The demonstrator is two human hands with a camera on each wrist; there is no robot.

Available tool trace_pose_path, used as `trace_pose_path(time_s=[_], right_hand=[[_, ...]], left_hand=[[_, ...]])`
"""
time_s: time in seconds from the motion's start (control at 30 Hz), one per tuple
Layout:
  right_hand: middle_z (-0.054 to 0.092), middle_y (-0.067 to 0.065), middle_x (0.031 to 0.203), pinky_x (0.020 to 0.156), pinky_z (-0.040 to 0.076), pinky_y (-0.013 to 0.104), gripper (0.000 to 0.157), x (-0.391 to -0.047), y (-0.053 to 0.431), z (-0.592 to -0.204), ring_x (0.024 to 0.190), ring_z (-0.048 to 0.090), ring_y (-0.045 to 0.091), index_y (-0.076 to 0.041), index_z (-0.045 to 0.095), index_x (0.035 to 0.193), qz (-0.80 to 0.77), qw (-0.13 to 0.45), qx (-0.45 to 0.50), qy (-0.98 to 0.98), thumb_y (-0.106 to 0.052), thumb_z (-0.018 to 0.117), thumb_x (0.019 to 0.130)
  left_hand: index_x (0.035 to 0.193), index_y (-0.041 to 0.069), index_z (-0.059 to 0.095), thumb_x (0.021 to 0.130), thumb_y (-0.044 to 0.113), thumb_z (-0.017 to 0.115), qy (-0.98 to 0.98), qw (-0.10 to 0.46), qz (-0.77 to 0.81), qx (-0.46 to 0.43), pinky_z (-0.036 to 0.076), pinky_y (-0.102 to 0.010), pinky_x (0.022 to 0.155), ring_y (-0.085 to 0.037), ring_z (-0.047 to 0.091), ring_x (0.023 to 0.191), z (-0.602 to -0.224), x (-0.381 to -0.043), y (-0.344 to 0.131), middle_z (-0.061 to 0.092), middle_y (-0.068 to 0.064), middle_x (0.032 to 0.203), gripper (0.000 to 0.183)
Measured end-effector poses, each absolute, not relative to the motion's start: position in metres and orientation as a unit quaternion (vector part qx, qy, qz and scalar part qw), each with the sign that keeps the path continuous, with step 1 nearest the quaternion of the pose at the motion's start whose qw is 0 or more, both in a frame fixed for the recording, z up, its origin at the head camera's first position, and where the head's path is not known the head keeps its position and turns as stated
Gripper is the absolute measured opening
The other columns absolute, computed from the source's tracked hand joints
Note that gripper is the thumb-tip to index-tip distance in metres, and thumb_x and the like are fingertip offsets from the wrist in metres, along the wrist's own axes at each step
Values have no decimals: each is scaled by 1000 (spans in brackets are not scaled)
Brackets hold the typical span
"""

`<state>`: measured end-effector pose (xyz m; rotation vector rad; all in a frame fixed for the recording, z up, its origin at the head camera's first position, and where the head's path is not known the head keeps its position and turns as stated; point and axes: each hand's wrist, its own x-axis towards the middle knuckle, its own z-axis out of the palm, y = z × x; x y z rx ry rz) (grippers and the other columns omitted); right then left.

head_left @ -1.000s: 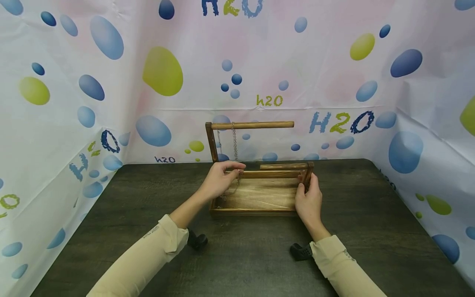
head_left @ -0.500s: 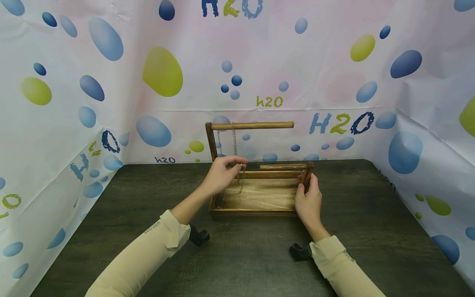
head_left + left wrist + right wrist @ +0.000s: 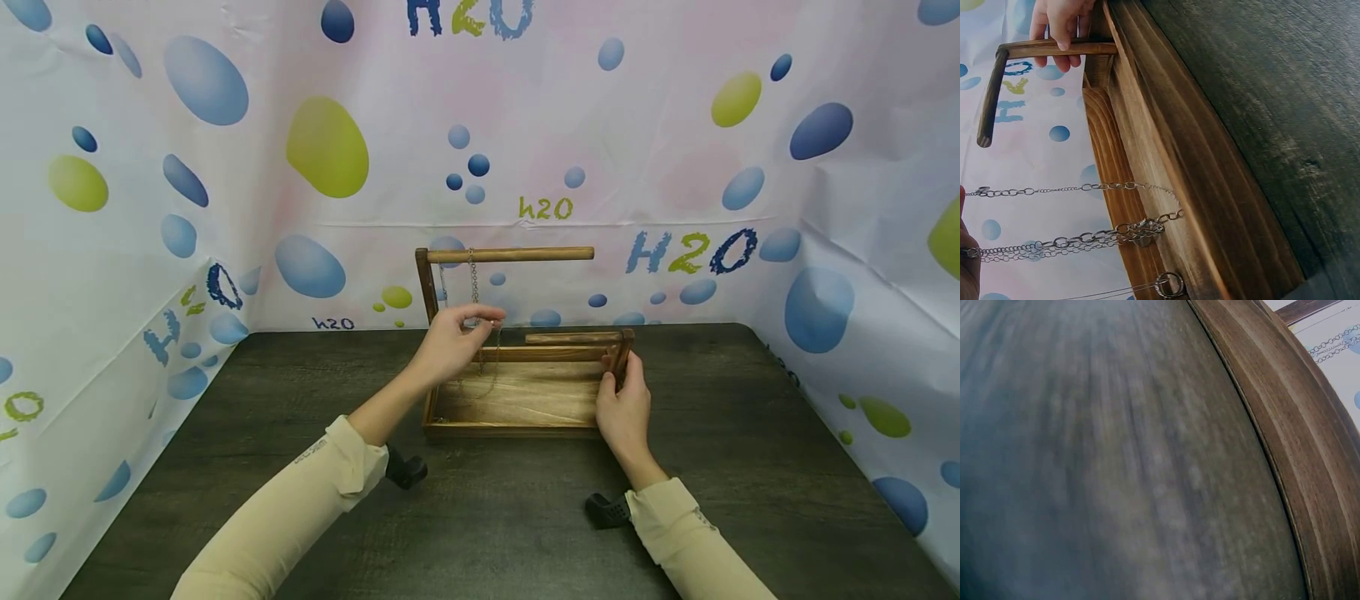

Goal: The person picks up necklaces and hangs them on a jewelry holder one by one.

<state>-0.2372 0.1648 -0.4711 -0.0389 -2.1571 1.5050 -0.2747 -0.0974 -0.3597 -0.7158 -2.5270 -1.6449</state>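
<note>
A wooden jewellery stand (image 3: pixel 540 392) with a shallow tray base stands on the table. Chain necklaces (image 3: pixel 474 279) hang from its upper bar (image 3: pixel 525 253) near the left post. My left hand (image 3: pixel 448 346) pinches a thin chain (image 3: pixel 497 358) between thumb and fingers, and it dangles over the tray. In the left wrist view, more chains (image 3: pixel 1085 240) and a ring-shaped pendant (image 3: pixel 1169 284) on thin strands hang by the tray wall. My right hand (image 3: pixel 626 412) grips the short right post, which carries a lower bar (image 3: pixel 573 337).
The dark wood-grain table (image 3: pixel 510 525) spreads around the stand. Behind it and at both sides hangs a white backdrop (image 3: pixel 645 150) with blue and green spots. The right wrist view shows mostly blurred tabletop and the tray's outer wall (image 3: pixel 1279 444).
My left hand has risen slightly and shifted right, drawing the pinched chain away from the hanging ones. The right hand keeps its grip on the post.
</note>
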Motion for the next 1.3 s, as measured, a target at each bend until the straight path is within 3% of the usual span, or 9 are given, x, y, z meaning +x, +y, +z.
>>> trace_pose_path(time_s=[0.4,0.63,1.3], right_hand=[[62,22,127,100,42,55,37,-237,166,-473,121,57,38,1,48,139,549,260,-19,-794,4,46,102],[63,20,127,100,43,55,38,-237,166,-475,120,58,37,0,49,139,547,266,-21,-793,3,47,101],[62,22,128,101,42,55,39,-237,165,-474,122,57,38,1,47,141,548,257,-22,-796,2,45,102]], left_hand=[[124,15,71,105,12,51,-806,21,-544,-233,26,-29,37,-14,27,38,-347,-277,-94,68,-2,119,27],[123,13,72,105,10,51,-802,35,-544,-243,28,-29,37,-14,29,38,-339,-279,-90,68,-9,118,28],[122,16,73,104,10,54,-792,66,-553,-251,28,-28,40,-17,31,43,-316,-283,-76,69,0,115,26]])
